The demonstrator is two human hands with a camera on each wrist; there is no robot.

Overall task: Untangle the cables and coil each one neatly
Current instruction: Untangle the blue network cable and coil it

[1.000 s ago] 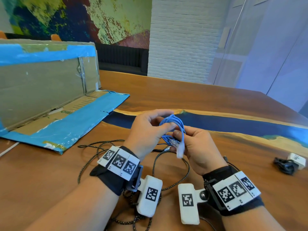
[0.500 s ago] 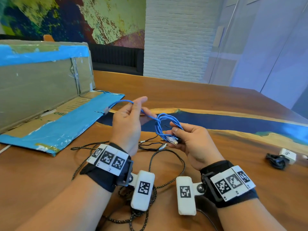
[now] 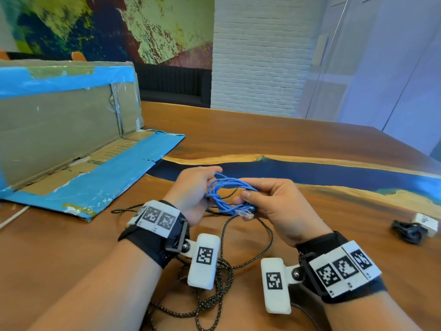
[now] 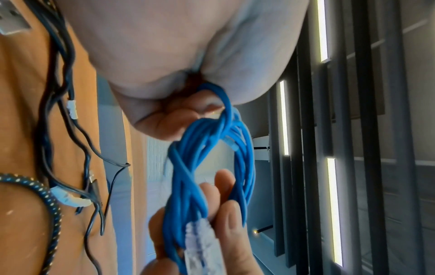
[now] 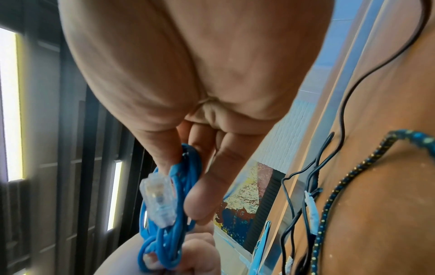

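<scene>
Both forearms forward — left hand (image 3: 194, 187) and right hand (image 3: 274, 204) close together, fingers curled, pinching

Taped cardboard box (image 3: 59, 130) lies opened on wooden table (image 3: 274, 139).

Folded cardboard sheet with blue tape (image 3: 71, 144) standing as a wall along the left of the wooden table (image 3: 298, 144), its flap lying flat toward the middle. Loose black braided cable (image 3: 248, 249) and thin black cables (image 4: 70, 141) sprawled on the near surface under both wrists, a snag for any low pass. Black bundle with white adapter (image 3: 412, 228) near the right edge; bare wood beyond the blue resin strip (image 3: 310, 173).
</scene>
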